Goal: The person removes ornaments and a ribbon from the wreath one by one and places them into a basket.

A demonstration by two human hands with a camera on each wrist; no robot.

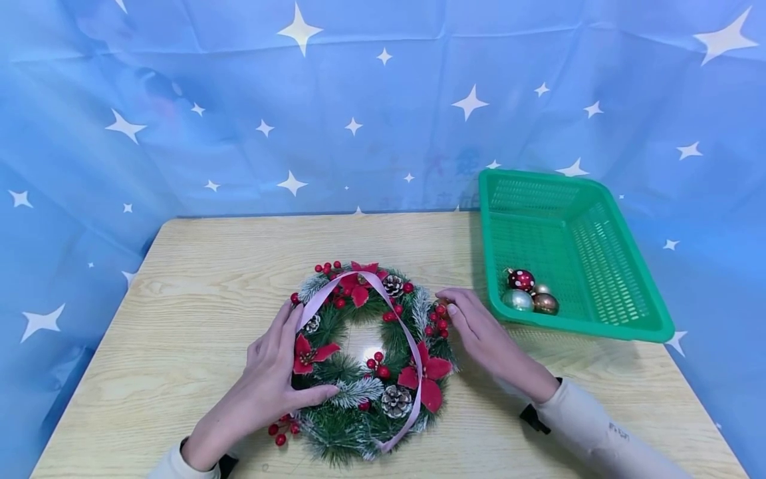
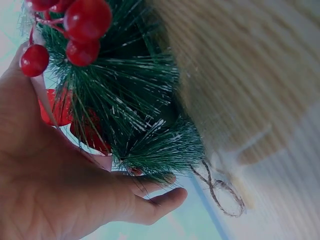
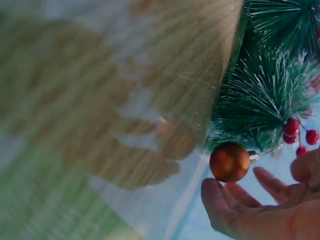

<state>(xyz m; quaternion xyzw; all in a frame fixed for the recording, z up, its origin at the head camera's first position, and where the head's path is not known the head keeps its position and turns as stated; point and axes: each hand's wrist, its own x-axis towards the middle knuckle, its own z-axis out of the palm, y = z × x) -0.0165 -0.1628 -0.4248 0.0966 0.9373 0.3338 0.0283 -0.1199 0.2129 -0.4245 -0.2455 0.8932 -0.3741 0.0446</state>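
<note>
A green wreath (image 1: 335, 426) with red poinsettias, berry clusters and pinecones lies on the table. My left hand (image 1: 269, 372) holds its left side, the thumb across the top and the fingers along the outer edge. A pale pink ribbon (image 1: 414, 359) loops over it. Beside the berries on the wreath's right edge is my right hand (image 1: 487, 339), fingers extended with a slight bend. At these fingertips sits a copper-coloured Christmas ball (image 3: 229, 162), its cap toward the wreath. The thumb stays apart from the ball; how the ball is attached cannot be made out.
A green plastic basket (image 1: 634, 256) stands at the table's right side, with several Christmas balls (image 1: 518, 300) in its near left corner. A twine loop (image 2: 227, 197) sticks out from the wreath. Behind the table (image 1: 197, 279) hangs a blue star-patterned cloth (image 1: 239, 80).
</note>
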